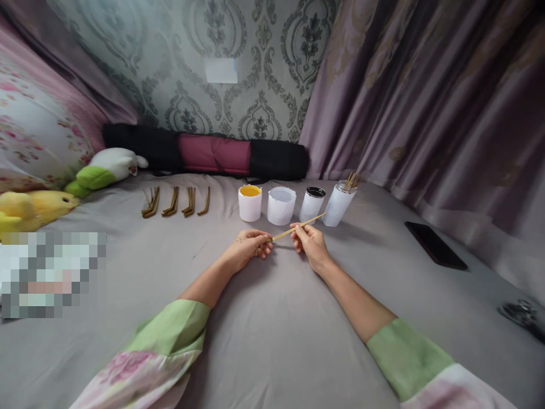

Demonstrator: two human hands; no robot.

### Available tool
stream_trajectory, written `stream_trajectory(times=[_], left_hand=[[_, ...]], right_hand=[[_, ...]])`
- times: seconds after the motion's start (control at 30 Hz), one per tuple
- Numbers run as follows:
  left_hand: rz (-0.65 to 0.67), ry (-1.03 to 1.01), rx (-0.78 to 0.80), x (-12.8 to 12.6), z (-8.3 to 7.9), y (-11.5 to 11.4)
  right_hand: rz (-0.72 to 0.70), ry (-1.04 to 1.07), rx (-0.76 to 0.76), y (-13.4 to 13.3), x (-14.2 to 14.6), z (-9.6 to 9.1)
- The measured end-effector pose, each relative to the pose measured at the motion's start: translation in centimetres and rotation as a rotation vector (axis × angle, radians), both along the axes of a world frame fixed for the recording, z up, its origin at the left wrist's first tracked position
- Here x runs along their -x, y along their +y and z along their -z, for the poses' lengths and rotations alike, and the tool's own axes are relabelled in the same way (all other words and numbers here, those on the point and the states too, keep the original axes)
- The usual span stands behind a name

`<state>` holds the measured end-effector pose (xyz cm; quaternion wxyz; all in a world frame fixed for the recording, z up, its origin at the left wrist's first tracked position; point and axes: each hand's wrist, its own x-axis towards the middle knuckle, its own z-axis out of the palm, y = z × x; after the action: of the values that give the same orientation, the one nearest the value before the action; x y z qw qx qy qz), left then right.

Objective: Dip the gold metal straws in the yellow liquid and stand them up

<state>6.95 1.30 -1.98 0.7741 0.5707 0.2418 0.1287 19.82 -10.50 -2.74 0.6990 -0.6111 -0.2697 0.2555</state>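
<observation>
A thin pale wooden stick [283,233] runs slantwise between my two hands above the grey sheet. My left hand [247,248] pinches its lower left end; what else those fingers might cover is hidden. My right hand [314,247] grips it further along, thumb on top, and the tapered tip rises past it to the right. Behind the hands stand a white-wrapped cup with a yellow-orange filling [250,208], a wider white-wrapped tub [281,211], a white-wrapped cup with a dark inside [310,209], and a taller jar [339,205] with several thin sticks [351,180] in it.
Several small groups of bent brown sticks [169,203] lie at the left back. A black phone [435,245] and a dark object [522,313] are at the right. Plush toys [38,207] sit at the left. A black and maroon roll [213,153] lies along the wall.
</observation>
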Motion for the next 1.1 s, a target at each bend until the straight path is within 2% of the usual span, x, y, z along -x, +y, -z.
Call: stream_trajectory(times=[0.8,1.1], left_hand=[[0.002,-0.006,0.006,-0.1,0.5,0.4],[0.008,-0.01,0.004,-0.1,0.6,0.5]], right_hand=[[0.206,0.062,-0.093,-0.5,-1.3,-0.7],[0.233,0.101,-0.148,-0.7,-1.9,-0.8]])
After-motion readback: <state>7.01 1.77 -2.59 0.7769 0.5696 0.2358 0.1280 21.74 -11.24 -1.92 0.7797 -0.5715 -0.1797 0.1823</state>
